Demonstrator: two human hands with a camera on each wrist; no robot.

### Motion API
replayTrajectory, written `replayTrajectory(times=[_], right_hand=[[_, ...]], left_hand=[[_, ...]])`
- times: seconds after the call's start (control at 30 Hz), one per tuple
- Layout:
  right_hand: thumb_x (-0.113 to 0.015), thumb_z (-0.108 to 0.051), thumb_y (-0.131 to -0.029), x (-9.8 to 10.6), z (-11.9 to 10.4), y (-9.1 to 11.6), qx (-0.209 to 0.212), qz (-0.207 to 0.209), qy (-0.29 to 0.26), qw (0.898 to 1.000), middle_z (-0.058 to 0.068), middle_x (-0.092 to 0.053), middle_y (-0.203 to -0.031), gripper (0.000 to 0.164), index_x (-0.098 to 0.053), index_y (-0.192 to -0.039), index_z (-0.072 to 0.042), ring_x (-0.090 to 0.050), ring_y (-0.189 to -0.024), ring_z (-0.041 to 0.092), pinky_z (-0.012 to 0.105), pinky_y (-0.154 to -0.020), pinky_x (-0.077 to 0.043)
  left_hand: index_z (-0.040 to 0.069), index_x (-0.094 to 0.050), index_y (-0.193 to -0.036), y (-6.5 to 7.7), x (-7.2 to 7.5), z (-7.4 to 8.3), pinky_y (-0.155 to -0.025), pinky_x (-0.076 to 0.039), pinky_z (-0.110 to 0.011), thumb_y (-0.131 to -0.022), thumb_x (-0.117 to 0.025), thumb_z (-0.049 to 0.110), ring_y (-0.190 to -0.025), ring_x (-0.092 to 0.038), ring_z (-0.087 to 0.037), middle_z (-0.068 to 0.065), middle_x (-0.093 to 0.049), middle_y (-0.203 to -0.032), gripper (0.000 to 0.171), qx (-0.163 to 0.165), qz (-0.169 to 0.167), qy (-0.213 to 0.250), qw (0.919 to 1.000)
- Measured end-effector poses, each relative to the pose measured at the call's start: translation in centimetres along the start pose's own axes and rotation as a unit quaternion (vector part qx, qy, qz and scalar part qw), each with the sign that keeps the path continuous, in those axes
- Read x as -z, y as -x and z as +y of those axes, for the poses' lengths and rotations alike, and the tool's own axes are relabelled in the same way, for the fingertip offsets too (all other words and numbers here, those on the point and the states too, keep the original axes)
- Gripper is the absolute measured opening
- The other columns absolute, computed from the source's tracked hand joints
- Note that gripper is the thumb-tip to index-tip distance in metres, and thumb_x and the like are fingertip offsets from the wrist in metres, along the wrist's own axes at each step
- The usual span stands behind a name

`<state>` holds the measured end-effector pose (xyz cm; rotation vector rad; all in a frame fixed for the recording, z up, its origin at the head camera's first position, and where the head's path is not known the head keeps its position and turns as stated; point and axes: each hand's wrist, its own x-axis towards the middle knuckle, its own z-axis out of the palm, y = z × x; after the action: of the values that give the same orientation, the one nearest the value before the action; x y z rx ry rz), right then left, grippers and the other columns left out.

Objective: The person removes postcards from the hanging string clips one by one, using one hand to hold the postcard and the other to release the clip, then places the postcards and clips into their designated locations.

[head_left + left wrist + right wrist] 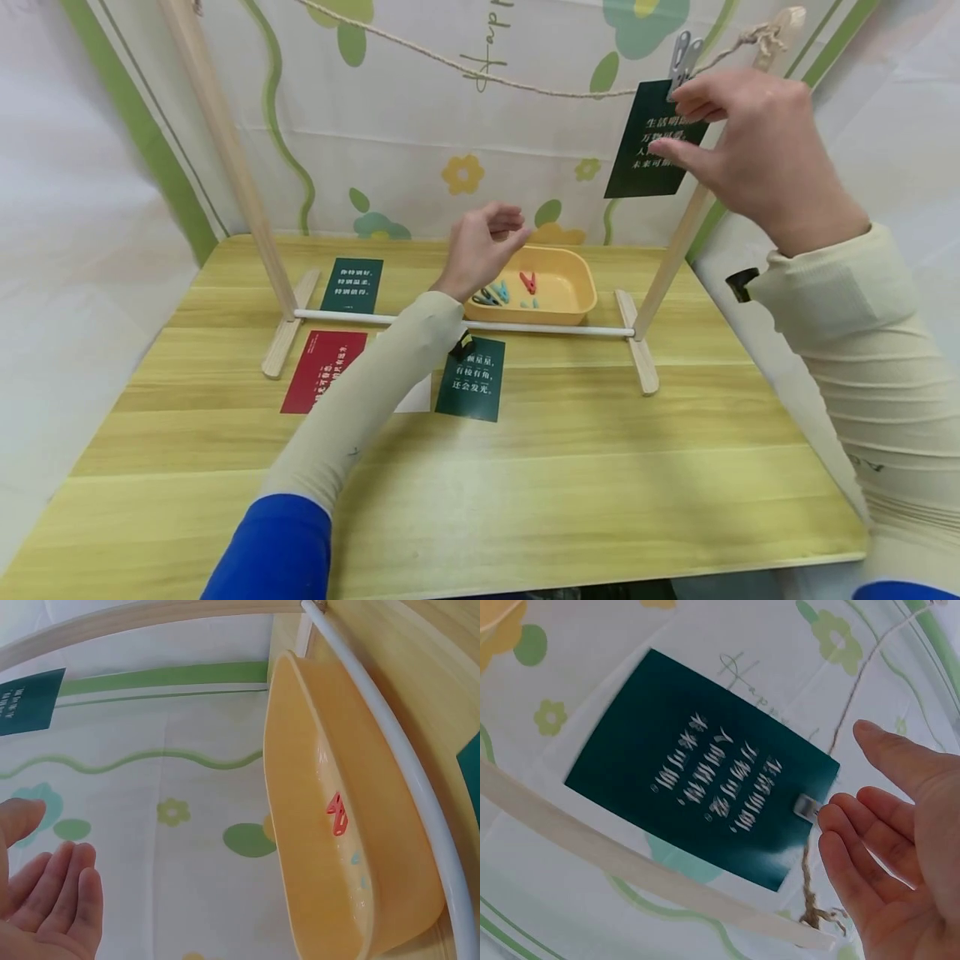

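A dark green card [697,769] with white writing hangs from the twine [450,62], fastened by a grey clothespin [682,62] near the right post. My right hand [765,150] is beside the clothespin, thumb apart from the fingers; in the right wrist view its fingertips are close to the clip [807,808], and I cannot tell whether they touch it. Over the yellow tray [573,287] hovers my left hand [486,246], holding nothing, fingers loosely bent. Inside the tray lie a red clothespin [528,283] and several blue and dark ones.
A wooden frame with a left post [232,158], a right post [678,250] and a white crossbar [540,329] stands on the table [600,483]. Around the crossbar lie a green card [352,283], a red card [322,371], a partly covered white card [416,398] and another green card [472,383].
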<state>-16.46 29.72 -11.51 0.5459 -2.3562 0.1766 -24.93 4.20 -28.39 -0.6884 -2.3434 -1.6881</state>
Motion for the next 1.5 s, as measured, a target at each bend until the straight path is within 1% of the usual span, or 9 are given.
replayTrajectory(times=[0.13, 0.27, 0.3, 0.37, 0.5, 0.6, 0.7, 1.0, 1.5], right_hand=[[-0.084, -0.013, -0.092, 0.9, 0.2, -0.7, -0.011, 0.007, 0.013, 1.0, 0.023, -0.076, -0.12, 0.039, -0.072, -0.125, 0.002, -0.073, -0.106, 0.039, 0.009, -0.099, -0.043], [-0.083, -0.015, -0.093, 1.6, 0.5, -1.7, -0.033, 0.009, 0.011, 0.999, 0.019, -0.077, -0.124, 0.038, -0.073, -0.127, -0.001, -0.062, -0.103, -0.019, 0.006, -0.101, -0.042], [-0.082, -0.015, -0.094, 1.8, 0.5, -1.9, -0.04, 0.007, 0.011, 0.999, 0.019, -0.076, -0.125, 0.038, -0.073, -0.128, -0.001, -0.062, -0.105, -0.02, 0.006, -0.103, -0.04], [-0.08, -0.016, -0.096, 2.1, 0.6, -2.3, -0.051, 0.001, 0.016, 0.999, 0.02, -0.075, -0.127, 0.038, -0.072, -0.13, -0.001, -0.062, -0.11, -0.019, 0.015, -0.111, -0.042], [-0.074, -0.017, -0.1, 2.8, 0.7, -3.1, -0.071, -0.019, 0.032, 0.997, 0.019, -0.073, -0.134, 0.039, -0.068, -0.136, -0.002, -0.07, -0.123, 0.034, 0.018, -0.116, -0.039], [-0.068, -0.02, -0.104, 3.4, 0.4, -3.7, -0.1, -0.05, 0.034, 0.993, 0.017, -0.067, -0.144, 0.043, -0.063, -0.144, -0.005, -0.065, -0.132, 0.033, 0.019, -0.121, -0.037], [-0.062, -0.02, -0.107, 4.0, -0.1, -4.6, -0.123, -0.086, 0.027, 0.988, 0.019, -0.06, -0.152, 0.045, -0.057, -0.149, -0.006, -0.058, -0.138, 0.04, 0.035, -0.13, -0.034], [-0.056, -0.022, -0.11, 4.1, -0.6, -6.8, -0.148, -0.164, 0.043, 0.974, 0.022, -0.05, -0.16, 0.051, -0.046, -0.158, -0.01, -0.049, -0.144, 0.046, 0.061, -0.124, -0.039], [-0.058, -0.018, -0.109, 3.4, 0.6, -8.4, -0.087, -0.259, 0.087, 0.958, 0.032, -0.061, -0.137, 0.044, -0.056, -0.146, 0.005, -0.053, -0.112, 0.047, 0.068, -0.107, -0.05]], left_hand=[[0.001, -0.068, -0.133, -0.6, -0.6, 0.5, -0.104, -0.058, -0.025, -0.099, -0.076, 0.016, -0.118, -0.073, -0.022, -0.014, -0.075, -0.128, 0.038, 0.002, -0.006, 0.011, 0.9999], [0.002, -0.068, -0.133, -1.1, -0.9, 0.7, -0.103, -0.058, -0.024, -0.099, -0.076, 0.017, -0.117, -0.072, -0.023, -0.015, -0.075, -0.127, 0.038, 0.003, -0.015, 0.014, 0.9998], [0.002, -0.068, -0.132, -1.3, -1.0, 0.7, -0.102, -0.057, -0.023, -0.099, -0.076, 0.017, -0.117, -0.072, -0.022, -0.014, -0.075, -0.127, 0.037, 0.004, -0.017, 0.013, 0.9998], [0.002, -0.069, -0.132, -1.6, -1.2, 0.8, -0.102, -0.057, -0.023, -0.099, -0.076, 0.016, -0.116, -0.072, -0.022, -0.014, -0.075, -0.126, 0.037, 0.004, -0.02, 0.015, 0.9997], [0.003, -0.069, -0.132, -2.0, -1.7, 1.1, -0.101, -0.057, -0.021, -0.099, -0.076, 0.017, -0.117, -0.072, -0.021, -0.012, -0.075, -0.125, 0.037, 0.008, -0.022, 0.023, 0.9995], [0.002, -0.068, -0.134, -2.4, -2.2, 1.5, -0.102, -0.057, -0.021, -0.099, -0.077, 0.016, -0.119, -0.072, -0.021, -0.012, -0.075, -0.127, 0.039, 0.01, -0.02, 0.033, 0.9992], [0.002, -0.066, -0.136, -2.8, -2.6, 2.0, -0.107, -0.056, -0.025, -0.099, -0.077, 0.016, -0.123, -0.071, -0.023, -0.013, -0.074, -0.131, 0.041, 0.009, -0.022, 0.039, 0.999], [0.003, -0.065, -0.138, -3.5, -4.0, 2.7, -0.109, -0.053, -0.018, -0.099, -0.077, 0.017, -0.129, -0.068, -0.02, -0.012, -0.07, -0.139, 0.044, 0.004, -0.022, 0.043, 0.9988], [0.002, -0.065, -0.14, -3.4, -7.0, 3.4, -0.112, -0.053, -0.027, -0.101, -0.072, 0.01, -0.126, -0.069, -0.022, -0.015, -0.071, -0.137, 0.04, -0.01, -0.014, 0.076, 0.9969]])
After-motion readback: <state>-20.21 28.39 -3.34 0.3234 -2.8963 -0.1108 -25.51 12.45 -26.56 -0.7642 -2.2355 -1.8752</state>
